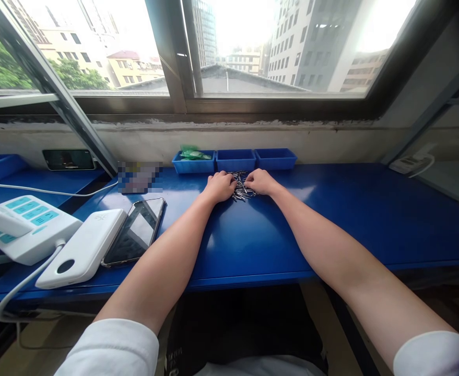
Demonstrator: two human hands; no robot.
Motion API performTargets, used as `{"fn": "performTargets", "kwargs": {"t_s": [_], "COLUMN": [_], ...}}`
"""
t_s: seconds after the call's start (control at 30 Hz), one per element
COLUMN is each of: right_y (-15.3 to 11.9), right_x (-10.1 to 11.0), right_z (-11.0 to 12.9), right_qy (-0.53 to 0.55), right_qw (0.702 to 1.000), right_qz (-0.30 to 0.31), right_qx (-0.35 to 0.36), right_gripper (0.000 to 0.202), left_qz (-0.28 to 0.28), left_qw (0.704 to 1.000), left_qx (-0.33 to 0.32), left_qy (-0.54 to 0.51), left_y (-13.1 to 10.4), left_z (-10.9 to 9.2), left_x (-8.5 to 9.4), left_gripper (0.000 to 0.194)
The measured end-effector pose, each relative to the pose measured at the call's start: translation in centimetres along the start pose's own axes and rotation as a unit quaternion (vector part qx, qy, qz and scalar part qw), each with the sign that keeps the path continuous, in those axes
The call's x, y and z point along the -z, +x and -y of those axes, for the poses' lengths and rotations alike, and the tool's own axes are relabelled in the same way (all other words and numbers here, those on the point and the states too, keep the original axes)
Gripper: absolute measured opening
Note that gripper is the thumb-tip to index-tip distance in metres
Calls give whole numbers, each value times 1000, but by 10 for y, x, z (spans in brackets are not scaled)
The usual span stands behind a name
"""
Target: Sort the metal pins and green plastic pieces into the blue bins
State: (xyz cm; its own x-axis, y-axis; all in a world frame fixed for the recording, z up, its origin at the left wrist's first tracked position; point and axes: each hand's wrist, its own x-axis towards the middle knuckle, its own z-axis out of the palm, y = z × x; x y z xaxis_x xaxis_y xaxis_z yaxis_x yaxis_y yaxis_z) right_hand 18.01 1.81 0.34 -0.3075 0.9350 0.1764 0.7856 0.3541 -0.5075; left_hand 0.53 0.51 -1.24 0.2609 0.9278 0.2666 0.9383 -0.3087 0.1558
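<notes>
A loose pile of small, thin metal pieces [242,191] lies on the blue tabletop [248,240], in front of three blue bins. My left hand [221,186] rests at the pile's left side, its fingers curled together at the pieces. At the right side of the pile is my right hand [261,182], with thumb and fingertips pinched close over the metal. What either hand holds is too small to make out.
Behind the pile stand a blue bin with green packets [194,162], a middle bin [235,161] and a right bin [276,159]. Leftward lie a phone [137,230], a white power bank [82,248] and a power strip [33,224] with cables.
</notes>
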Motion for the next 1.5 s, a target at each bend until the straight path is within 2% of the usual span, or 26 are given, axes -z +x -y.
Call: {"fn": "performTargets", "kwargs": {"t_s": [0.17, 0.6, 0.77, 0.87, 1.07, 1.17, 1.23, 1.37, 1.5], "right_y": [0, 2, 2, 2, 2, 1, 0, -1, 0], "right_x": [4, 0, -4, -8, -11, -11, -10, -7, -6], "right_z": [3, 4, 1, -3, -3, -2, -1, -1, -2], "right_qy": [-6, -41, -73, -69, -27, 37, 125, 307, 371], "right_qw": [1000, 998, 996, 997, 995, 992, 985, 945, 924], "right_qz": [15, 17, 35, 17, -54, -74, -71, -64, -70], "right_qx": [-27, -33, -25, -16, 76, 94, 96, 90, 65], "right_gripper": [15, 10, 16, 14, 12, 11, 10, 19, 30], "left_qz": [3, 0, 2, -31, -86, -116, -138, -164, -167], "left_qw": [1000, 1000, 1000, 999, 989, 985, 982, 979, 975], "left_qx": [2, -9, 3, 2, -81, -79, -67, -42, -33], "left_qy": [-2, -3, -5, -24, -89, -104, -107, -116, -143], "left_y": [-1, -1, -2, -3, -2, 0, 1, 2, 2], "left_z": [-1, 0, -3, -4, -3, -3, -3, -3, -3], "left_x": [2, 0, 3, 5, 7, 7, 8, 9, 10], "left_gripper": [39, 38, 36, 35, 21, 16, 16, 17, 18]}}
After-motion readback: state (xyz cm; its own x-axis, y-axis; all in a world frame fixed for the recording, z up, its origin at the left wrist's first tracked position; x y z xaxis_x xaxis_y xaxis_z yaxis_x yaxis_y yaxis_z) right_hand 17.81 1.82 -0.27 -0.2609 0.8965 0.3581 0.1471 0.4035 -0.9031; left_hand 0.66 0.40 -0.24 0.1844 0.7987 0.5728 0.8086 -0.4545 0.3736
